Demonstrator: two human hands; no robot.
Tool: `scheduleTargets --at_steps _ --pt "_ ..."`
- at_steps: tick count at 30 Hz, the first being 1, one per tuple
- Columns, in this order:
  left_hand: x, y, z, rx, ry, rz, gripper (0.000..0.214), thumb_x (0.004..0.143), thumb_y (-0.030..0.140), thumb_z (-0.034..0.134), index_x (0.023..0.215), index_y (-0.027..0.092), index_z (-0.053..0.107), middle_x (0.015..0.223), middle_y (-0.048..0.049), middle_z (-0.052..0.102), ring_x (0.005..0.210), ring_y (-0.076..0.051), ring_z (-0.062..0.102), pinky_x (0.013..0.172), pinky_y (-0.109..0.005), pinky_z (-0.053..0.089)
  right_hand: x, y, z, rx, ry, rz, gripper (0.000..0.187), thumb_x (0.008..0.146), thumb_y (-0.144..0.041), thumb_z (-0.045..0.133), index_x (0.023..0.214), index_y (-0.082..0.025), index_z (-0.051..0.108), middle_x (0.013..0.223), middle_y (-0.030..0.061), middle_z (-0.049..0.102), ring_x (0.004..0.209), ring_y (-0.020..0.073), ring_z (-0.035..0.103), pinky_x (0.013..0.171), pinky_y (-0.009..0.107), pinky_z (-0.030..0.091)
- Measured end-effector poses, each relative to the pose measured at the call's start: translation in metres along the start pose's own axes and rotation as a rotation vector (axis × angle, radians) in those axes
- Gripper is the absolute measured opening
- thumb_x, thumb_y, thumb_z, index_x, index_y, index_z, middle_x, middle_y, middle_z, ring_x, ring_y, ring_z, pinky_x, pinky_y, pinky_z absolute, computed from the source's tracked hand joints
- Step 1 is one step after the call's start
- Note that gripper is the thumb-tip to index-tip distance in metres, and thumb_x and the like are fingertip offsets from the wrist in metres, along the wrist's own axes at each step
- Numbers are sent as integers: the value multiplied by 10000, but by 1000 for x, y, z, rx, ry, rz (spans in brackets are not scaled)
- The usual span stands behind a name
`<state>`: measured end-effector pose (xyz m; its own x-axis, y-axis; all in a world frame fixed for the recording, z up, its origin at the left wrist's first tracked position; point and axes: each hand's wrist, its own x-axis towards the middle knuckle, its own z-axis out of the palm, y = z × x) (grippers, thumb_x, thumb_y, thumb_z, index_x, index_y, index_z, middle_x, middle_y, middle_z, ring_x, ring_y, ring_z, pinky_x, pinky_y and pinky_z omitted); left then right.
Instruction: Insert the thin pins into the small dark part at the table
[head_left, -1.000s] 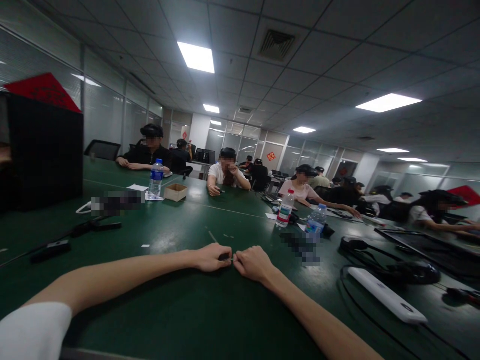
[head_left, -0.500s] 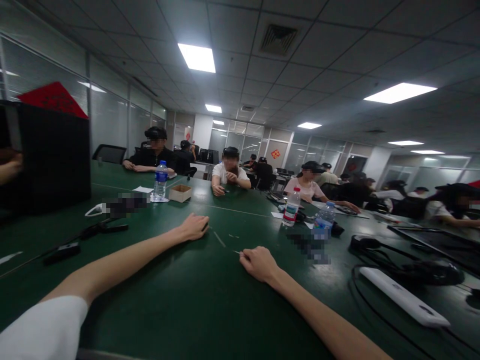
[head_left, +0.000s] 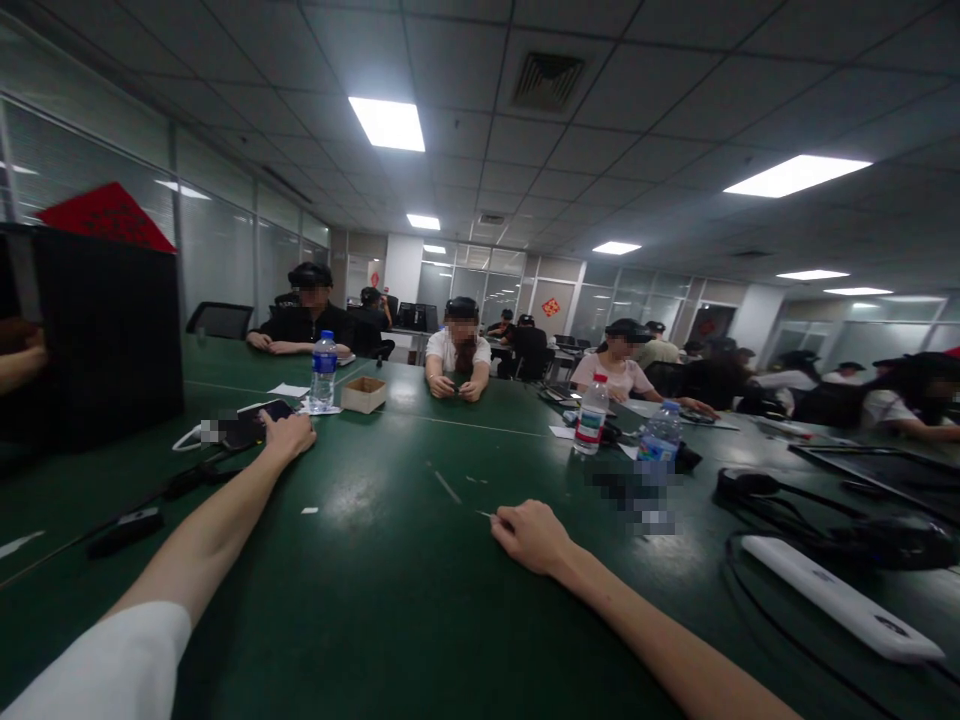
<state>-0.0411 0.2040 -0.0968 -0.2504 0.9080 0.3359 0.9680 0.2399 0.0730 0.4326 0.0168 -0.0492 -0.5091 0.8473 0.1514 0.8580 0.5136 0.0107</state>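
Note:
My left hand [head_left: 289, 436] is stretched far out to the left over the green table [head_left: 420, 600] and rests on a dark phone [head_left: 259, 418] with a white cable. Its fingers are curled over the phone's near end. My right hand [head_left: 531, 535] lies near the table's middle, fingers pinched on a thin pale sliver [head_left: 486, 514] that sticks out to the left. A similar thin strip [head_left: 448, 487] and small white bits [head_left: 309, 510] lie on the table between my hands.
A black box [head_left: 105, 335] stands at the left. Beyond the phone stand a water bottle [head_left: 323, 372] and a small cardboard box [head_left: 364, 394]. To the right are two more bottles [head_left: 592, 413], black cables and a white power strip [head_left: 840, 597]. Several people sit across the table.
My hands were together at the middle, both pinching a small piece. The left hand has since let go and swept out left to the phone, while the right stays put.

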Motion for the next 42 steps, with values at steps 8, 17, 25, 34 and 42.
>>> scheduleTargets --at_steps 8,17,25,34,42 --pt "-6 9 5 -34 14 -42 345 758 229 405 1016 90 587 1042 -220 615 960 -356 572 881 -555 292 2 -3 -3 -138 18 -6 428 916 -410 321 749 -178 639 668 29 634 596 129 558 647 235 380" --pt "2 12 4 62 -16 99 355 785 226 370 1037 67 562 1014 -215 627 922 -299 587 897 -424 312 2 -3 -4 -63 -23 -22 451 927 -425 297 775 -180 643 662 13 626 562 103 535 665 223 387" --pt "13 6 9 42 -51 157 370 771 262 397 1052 84 560 1067 -217 601 976 -338 559 948 -546 249 2 -3 -3 -53 -20 -12 433 926 -409 312 766 -176 641 654 12 623 564 105 539 673 226 386" --pt "30 -5 24 38 -75 199 416 767 324 402 1084 101 551 1123 -212 579 1039 -358 533 934 -580 286 2 -4 -4 -86 -18 9 412 924 -399 319 765 -175 627 647 7 615 559 99 536 608 207 366" --pt "34 -8 33 76 12 217 396 775 327 388 1043 105 578 1056 -203 615 991 -349 569 981 -613 187 2 -5 -5 -155 -10 8 420 922 -405 307 762 -184 628 669 21 628 602 126 558 616 232 361"
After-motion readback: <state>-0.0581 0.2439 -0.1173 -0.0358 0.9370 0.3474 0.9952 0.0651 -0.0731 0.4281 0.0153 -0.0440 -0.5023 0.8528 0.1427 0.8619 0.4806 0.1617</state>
